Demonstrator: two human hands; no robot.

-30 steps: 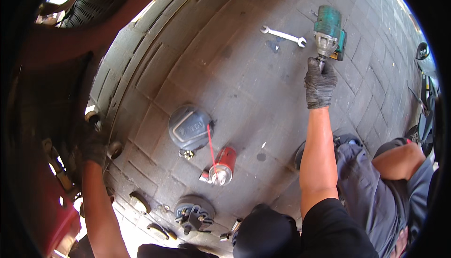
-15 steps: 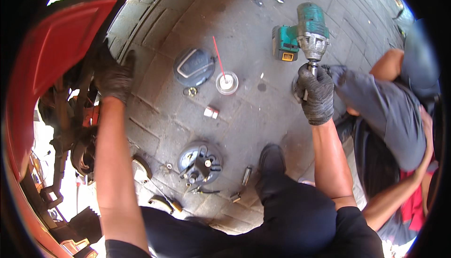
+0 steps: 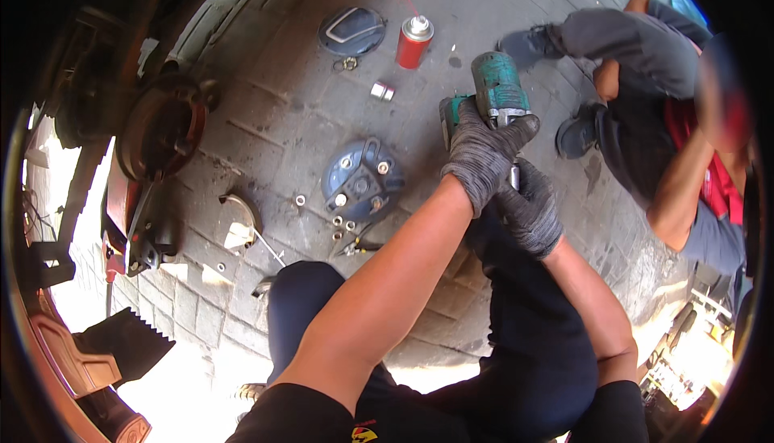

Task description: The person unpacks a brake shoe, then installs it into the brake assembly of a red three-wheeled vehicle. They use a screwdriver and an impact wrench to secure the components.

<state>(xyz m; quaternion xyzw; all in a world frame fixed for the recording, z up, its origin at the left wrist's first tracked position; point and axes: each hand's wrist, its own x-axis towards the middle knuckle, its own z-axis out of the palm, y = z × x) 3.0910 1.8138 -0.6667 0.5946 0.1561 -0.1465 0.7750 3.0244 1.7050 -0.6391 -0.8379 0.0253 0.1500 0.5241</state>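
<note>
In front of me is a teal cordless impact wrench (image 3: pixel 497 79) with a grey metal nose, standing nose towards me. My left hand (image 3: pixel 484 151), in a dark grey glove, is closed over the wrench beside its nose. Just below it my right hand (image 3: pixel 528 211), gloved alike, is closed round the shiny socket (image 3: pixel 514 175) at the tip. The gloves hide the wrench's handle and part of the socket. On the paving to the left lies a round dark blue part (image 3: pixel 380 193) with a raised triangular frame.
Several loose nuts (image 3: pixel 339 222) and a curved brake shoe (image 3: pixel 244 211) lie on the floor. Farther off are a red spray can (image 3: pixel 411 52), a dark blue round cover (image 3: pixel 351 33) and a small silver cylinder (image 3: pixel 382 91). A rusty wheel hub (image 3: pixel 165 133) stands left; a person (image 3: pixel 645 64) crouches right.
My left hand has come from the vehicle at the left onto the impact wrench. The wrench is now lower and nearer to me. My view has turned and shifted.
</note>
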